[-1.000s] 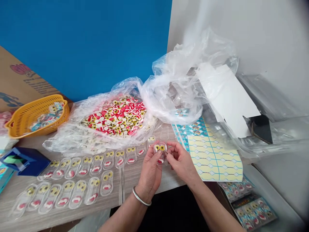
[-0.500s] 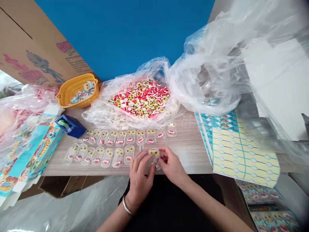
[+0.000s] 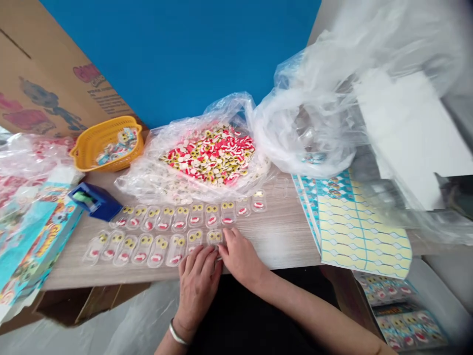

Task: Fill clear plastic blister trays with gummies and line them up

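Two rows of small clear plastic blister trays (image 3: 161, 250) lie along the table's front, each with yellow eye-shaped gummies and a red-and-white mouth-shaped one. At the right end of the near row, my right hand (image 3: 242, 259) pinches the right edge of a blister tray (image 3: 215, 237) that shows two yellow eyes. My left hand (image 3: 199, 276) has its fingers bent together over the same tray's lower edge. The tray's lower half is hidden behind the fingers. Beyond the rows, a clear bag (image 3: 148, 180) lies spread with a heap of loose gummies (image 3: 218, 153).
A yellow basket (image 3: 83, 150) with wrapped pieces and a blue tape dispenser (image 3: 96, 201) stand left, near a cardboard box (image 3: 55, 59) and flattened printed boxes (image 3: 40, 236). Yellow printed sheets (image 3: 364, 231) lie right, under plastic film. Packed trays (image 3: 410, 328) sit below the table edge.
Both hands have shifted left with the blister tray, which now sits beside the near row. The view has turned slightly.
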`<action>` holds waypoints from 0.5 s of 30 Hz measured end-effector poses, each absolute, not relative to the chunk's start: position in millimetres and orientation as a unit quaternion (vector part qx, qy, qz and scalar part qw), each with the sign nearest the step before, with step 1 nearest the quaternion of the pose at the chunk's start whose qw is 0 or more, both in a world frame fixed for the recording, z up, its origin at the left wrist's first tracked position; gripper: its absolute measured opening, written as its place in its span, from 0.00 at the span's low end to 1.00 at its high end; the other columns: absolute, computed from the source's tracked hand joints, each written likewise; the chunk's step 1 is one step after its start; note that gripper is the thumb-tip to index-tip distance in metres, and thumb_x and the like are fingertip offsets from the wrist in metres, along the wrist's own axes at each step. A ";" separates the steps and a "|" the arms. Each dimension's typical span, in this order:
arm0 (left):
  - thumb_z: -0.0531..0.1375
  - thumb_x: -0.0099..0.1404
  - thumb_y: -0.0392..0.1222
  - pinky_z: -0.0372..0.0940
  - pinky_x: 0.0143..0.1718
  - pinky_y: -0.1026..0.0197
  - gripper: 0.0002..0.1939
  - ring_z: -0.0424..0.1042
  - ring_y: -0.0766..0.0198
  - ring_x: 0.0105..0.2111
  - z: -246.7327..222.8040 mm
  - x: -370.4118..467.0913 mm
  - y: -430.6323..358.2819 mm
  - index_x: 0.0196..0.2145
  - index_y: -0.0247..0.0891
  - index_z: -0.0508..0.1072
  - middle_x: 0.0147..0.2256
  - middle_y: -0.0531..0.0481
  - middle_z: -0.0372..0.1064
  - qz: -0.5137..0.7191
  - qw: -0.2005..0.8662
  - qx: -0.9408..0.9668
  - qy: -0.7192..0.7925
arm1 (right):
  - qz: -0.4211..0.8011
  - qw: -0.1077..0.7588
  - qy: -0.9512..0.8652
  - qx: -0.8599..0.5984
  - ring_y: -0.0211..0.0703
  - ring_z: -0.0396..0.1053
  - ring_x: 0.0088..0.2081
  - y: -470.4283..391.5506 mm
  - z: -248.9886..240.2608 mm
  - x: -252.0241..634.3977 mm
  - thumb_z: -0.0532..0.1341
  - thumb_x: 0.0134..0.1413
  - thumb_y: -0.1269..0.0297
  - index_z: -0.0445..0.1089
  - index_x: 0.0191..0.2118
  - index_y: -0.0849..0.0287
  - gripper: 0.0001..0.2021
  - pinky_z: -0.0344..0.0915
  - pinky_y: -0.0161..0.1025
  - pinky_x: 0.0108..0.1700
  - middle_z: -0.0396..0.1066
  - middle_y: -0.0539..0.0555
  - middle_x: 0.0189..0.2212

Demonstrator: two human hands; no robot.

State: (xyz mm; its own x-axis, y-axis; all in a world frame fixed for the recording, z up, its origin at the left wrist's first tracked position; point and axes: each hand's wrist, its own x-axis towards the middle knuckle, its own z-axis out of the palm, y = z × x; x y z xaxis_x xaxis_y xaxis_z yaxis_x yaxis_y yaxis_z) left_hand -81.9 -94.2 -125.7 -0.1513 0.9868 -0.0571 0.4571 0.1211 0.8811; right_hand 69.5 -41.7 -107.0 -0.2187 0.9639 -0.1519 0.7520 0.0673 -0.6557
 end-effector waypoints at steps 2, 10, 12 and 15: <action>0.73 0.52 0.37 0.44 0.66 0.45 0.15 0.65 0.41 0.59 -129.6 -85.6 -93.3 0.38 0.50 0.83 0.46 0.43 0.78 0.379 0.342 0.554 0.658 | 0.314 0.158 -0.717 -0.602 0.48 0.75 0.40 -41.3 -101.1 78.1 0.60 0.63 0.68 0.70 0.45 0.59 0.07 0.69 0.42 0.40 0.74 0.58 0.42; 0.74 0.51 0.38 0.53 0.60 0.46 0.19 0.71 0.44 0.50 -129.1 -78.8 -81.9 0.42 0.54 0.83 0.46 0.45 0.79 0.374 0.153 0.715 0.571 | 0.158 0.205 -0.666 -0.699 0.47 0.73 0.42 -2.3 -87.5 193.0 0.57 0.65 0.70 0.73 0.49 0.58 0.11 0.68 0.41 0.44 0.74 0.58 0.43; 0.74 0.52 0.39 0.55 0.60 0.46 0.16 0.71 0.45 0.50 -119.5 -60.7 -72.6 0.39 0.53 0.83 0.45 0.45 0.79 0.400 0.193 0.697 0.563 | 0.094 0.175 -0.680 -0.706 0.48 0.71 0.46 15.4 -96.8 218.3 0.55 0.64 0.75 0.72 0.51 0.58 0.15 0.68 0.41 0.45 0.72 0.60 0.48; 0.72 0.54 0.43 0.56 0.61 0.46 0.11 0.71 0.46 0.51 -100.9 -22.2 -52.6 0.37 0.50 0.83 0.46 0.43 0.77 0.426 0.323 0.630 0.563 | 0.055 0.128 -0.713 -0.687 0.50 0.71 0.48 34.6 -113.0 238.3 0.52 0.63 0.78 0.73 0.48 0.59 0.15 0.69 0.42 0.44 0.69 0.63 0.54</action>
State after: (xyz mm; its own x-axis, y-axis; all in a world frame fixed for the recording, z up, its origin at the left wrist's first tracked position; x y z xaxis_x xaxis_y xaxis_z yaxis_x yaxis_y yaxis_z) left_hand -22.2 -52.6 -100.9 0.0034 0.9849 0.1731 0.4342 -0.1574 0.8869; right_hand 238.3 34.6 -113.0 -0.0235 0.9940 0.1066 0.9656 0.0502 -0.2551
